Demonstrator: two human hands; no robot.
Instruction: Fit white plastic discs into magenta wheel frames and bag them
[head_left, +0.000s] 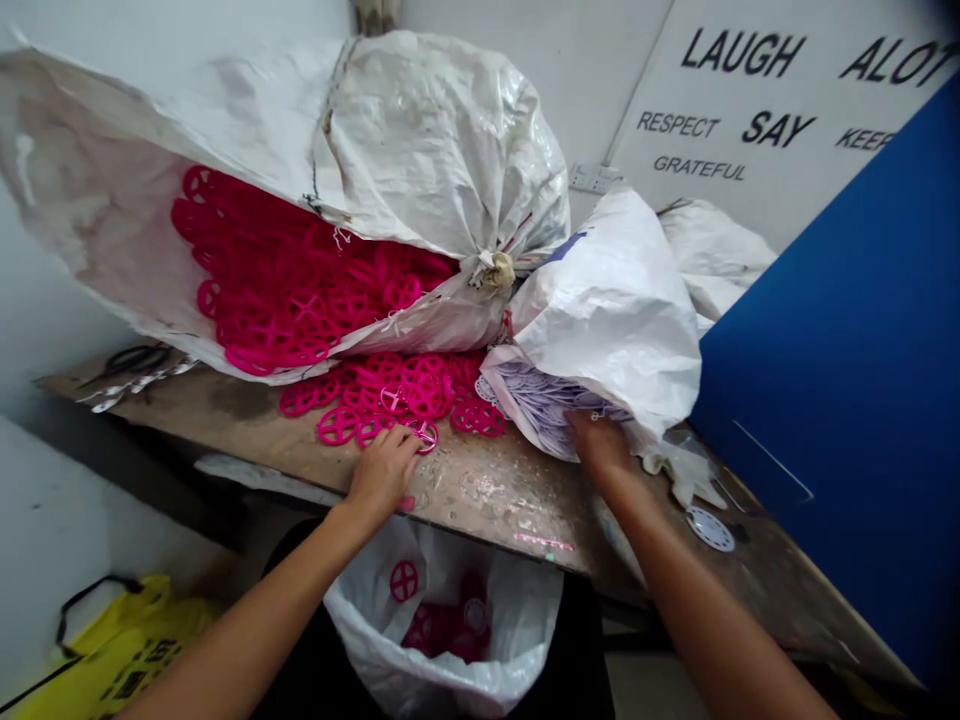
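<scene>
My left hand [386, 462] lies at the front of the pink wheel-shaped pieces on the table. Its fingertips touch a pink spoked ring [424, 436], and the thumb is apart from the fingers. My right hand [602, 448] reaches into the mouth of a white sack [615, 300] packed with pale purple flat discs [536, 405]. Its fingers are hidden among the discs and the sack's edge. More pink spoked rings [337, 425] lie loose in front of a large open sack [105, 200], which is full of them.
Below the table edge, an open white bag [352, 620] holds pink rings and a pale disc. Scissors [135, 360] lie at the table's left end. One white disc [710, 529] rests near a blue panel [840, 400] at right. A yellow bag [142, 650] is at lower left.
</scene>
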